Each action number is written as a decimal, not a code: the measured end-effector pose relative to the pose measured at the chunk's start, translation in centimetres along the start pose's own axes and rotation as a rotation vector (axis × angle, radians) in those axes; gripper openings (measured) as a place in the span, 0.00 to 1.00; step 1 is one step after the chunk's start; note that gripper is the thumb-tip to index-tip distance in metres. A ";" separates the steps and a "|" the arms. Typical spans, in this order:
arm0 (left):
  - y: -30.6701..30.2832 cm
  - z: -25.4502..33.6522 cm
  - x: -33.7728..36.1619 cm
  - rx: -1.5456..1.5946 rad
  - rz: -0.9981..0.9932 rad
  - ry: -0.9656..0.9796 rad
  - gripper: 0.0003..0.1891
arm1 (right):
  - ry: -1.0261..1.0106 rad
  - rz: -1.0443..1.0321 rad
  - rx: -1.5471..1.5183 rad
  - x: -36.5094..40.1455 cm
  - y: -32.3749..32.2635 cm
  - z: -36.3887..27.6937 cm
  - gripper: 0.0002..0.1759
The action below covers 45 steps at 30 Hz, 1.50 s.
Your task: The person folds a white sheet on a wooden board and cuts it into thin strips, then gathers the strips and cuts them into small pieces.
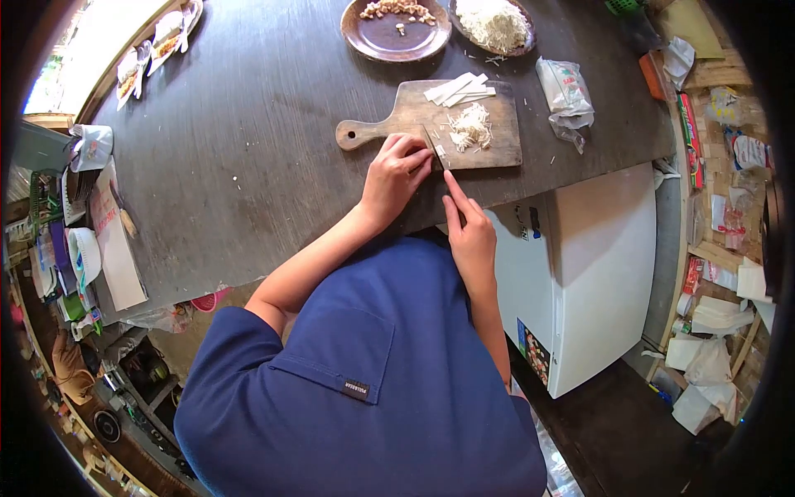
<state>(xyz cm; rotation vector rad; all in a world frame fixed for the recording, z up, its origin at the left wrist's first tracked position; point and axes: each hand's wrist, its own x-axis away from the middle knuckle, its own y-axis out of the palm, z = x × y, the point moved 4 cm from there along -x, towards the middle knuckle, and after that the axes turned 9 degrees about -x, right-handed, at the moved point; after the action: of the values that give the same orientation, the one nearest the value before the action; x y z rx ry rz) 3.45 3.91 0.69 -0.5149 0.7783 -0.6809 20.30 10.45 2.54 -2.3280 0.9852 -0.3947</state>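
A wooden cutting board (397, 120) with a round-holed handle lies near the table's front edge. My right hand (472, 236) grips a knife (434, 142), its index finger stretched along the back and its blade over the board's near part. Just left of the blade, my left hand (393, 176) is closed with bent fingertips pressed down at the board; what they hold is hidden. Small white cut bits (440, 151) lie beside the blade. Farther up the board are a pile of thin pale shreds (470, 127) and several flat white strips (460, 89).
Behind the board stand a brown plate (377, 43) with chopped light-brown pieces and a bowl of white shreds (495, 25). A plastic bag (566, 91) lies right of the board. Below the table edge at right stands a white refrigerator (604, 273). Wrapped items (166, 37) sit far left.
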 end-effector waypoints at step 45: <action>0.1 -1.0 0.4 0.049 0.023 -0.068 0.10 | 0.025 0.037 -0.278 -0.1 -0.5 0.1 0.23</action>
<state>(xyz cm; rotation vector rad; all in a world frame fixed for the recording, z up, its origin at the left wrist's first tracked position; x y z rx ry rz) 2.88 3.52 -0.17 -0.4813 0.7009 -0.6562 20.57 10.86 2.80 -2.5519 1.1566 -0.2877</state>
